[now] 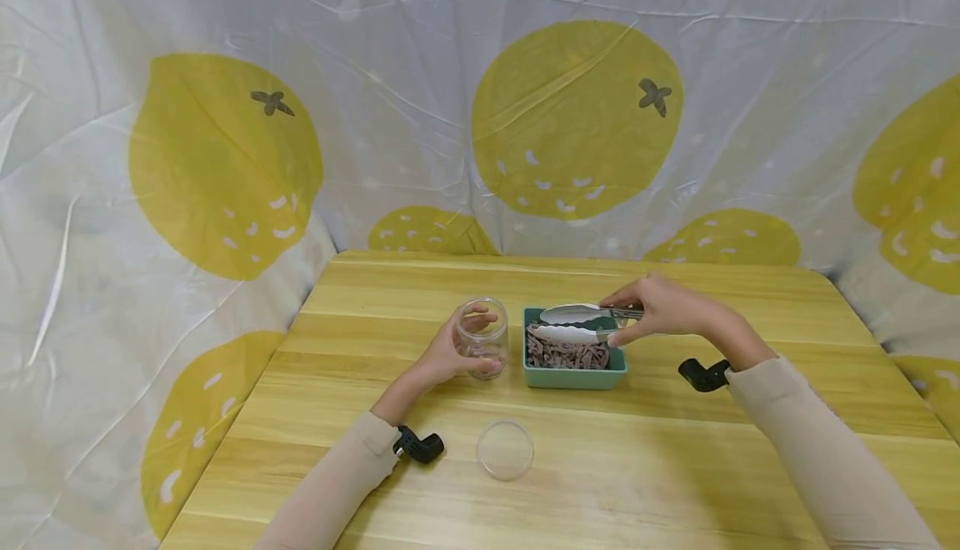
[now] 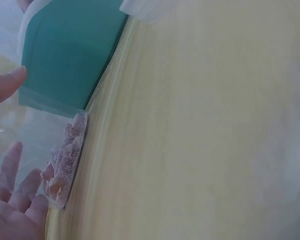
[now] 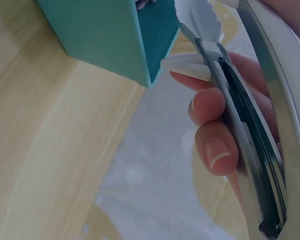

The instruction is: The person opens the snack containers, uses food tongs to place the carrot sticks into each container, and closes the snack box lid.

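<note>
A person wears long, plain beige sleeves on 2 arms. The left sleeve [image 1: 333, 487], at the near left, and the right sleeve [image 1: 825, 458], at the near right, both have light creases and end in a cuff at the wrist. Each wrist carries 1 small black device, curved with a rounded end: the left device [image 1: 420, 446] and the right device [image 1: 702, 375]. The left hand [image 1: 453, 350] and right hand [image 1: 663, 308] are bare, with rounded fingernails [image 3: 218, 150].

Head view looks forward-down from above, while both wrist views sit super close, sharing the green box [image 3: 100, 37] around 10–11 o'clock.
</note>
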{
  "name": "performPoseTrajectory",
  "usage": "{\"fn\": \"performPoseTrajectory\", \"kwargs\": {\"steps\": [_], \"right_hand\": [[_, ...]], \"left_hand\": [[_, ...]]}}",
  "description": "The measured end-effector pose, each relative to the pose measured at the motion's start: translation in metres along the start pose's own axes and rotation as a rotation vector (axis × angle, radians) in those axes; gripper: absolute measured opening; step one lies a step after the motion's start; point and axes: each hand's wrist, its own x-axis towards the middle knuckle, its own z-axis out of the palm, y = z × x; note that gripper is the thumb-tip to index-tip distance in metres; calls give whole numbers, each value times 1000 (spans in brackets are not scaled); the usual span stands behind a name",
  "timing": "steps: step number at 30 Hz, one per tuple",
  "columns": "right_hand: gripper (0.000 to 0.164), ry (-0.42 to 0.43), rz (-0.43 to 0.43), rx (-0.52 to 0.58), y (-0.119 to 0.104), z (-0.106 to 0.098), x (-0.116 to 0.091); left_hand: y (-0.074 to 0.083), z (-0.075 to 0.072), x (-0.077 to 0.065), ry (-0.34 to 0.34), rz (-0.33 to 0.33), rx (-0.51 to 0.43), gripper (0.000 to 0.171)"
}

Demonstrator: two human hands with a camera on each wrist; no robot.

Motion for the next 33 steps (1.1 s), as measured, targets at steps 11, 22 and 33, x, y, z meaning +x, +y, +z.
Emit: {"fn": "performPoseTrajectory", "kwargs": {"steps": [11, 22, 33], "right_hand": [[71, -19, -20, -89, -1, 5, 0], [63, -39, 2, -127, -7, 7, 0], [60, -56, 12, -46, -2, 5, -5]], "left_hand": [[0, 0, 0, -8, 8, -2, 87], [-2, 0, 0, -2, 11, -1, 87], [-3, 0, 1, -6, 23, -3, 86]]}}
